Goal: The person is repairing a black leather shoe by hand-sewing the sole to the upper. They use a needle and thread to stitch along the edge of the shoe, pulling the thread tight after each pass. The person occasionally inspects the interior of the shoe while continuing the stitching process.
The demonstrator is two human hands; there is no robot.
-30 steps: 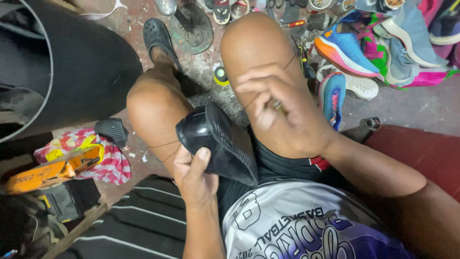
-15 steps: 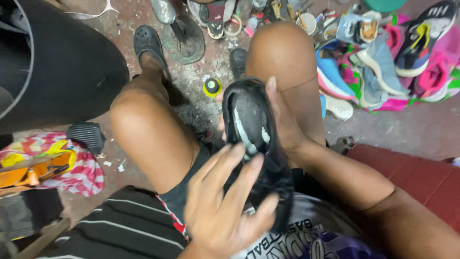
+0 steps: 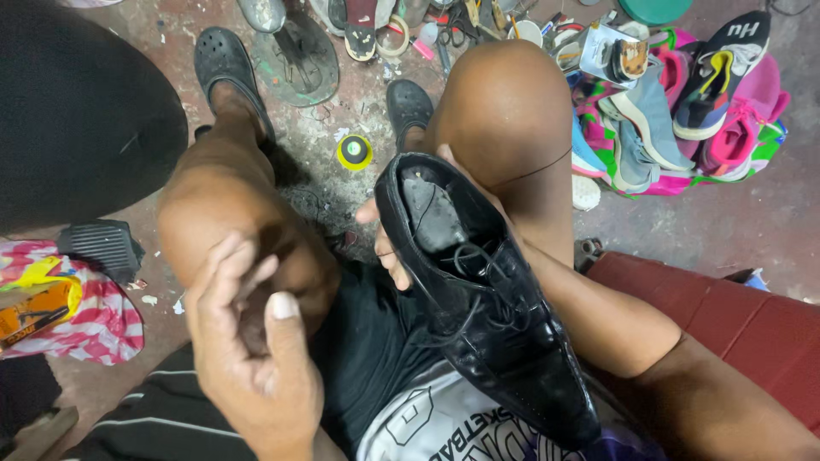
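A black leather lace-up dress shoe (image 3: pixel 478 316) lies across my lap, heel toward my knees and toe toward my body, its opening and loose laces facing up. My right hand (image 3: pixel 386 253) grips it from underneath, with fingertips showing at the shoe's left edge near the heel. My left hand (image 3: pixel 248 341) hovers off the shoe over my left thigh, fingers loosely curled and thumb up, with nothing visible in it. A thin thread (image 3: pixel 534 165) runs across my right knee.
A pile of colourful sneakers (image 3: pixel 700 111) sits at the upper right. Sandals and small tools (image 3: pixel 295 55) lie at the top, with a small yellow spool (image 3: pixel 354 152) on the floor between my knees. A large black object (image 3: pixel 77 111) is at left, a red seat (image 3: pixel 735 316) at right.
The shoe has turned from sole-up to opening-up and settled along my lap. My left hand has come off the shoe and drawn back to the left, with its fingers curling.
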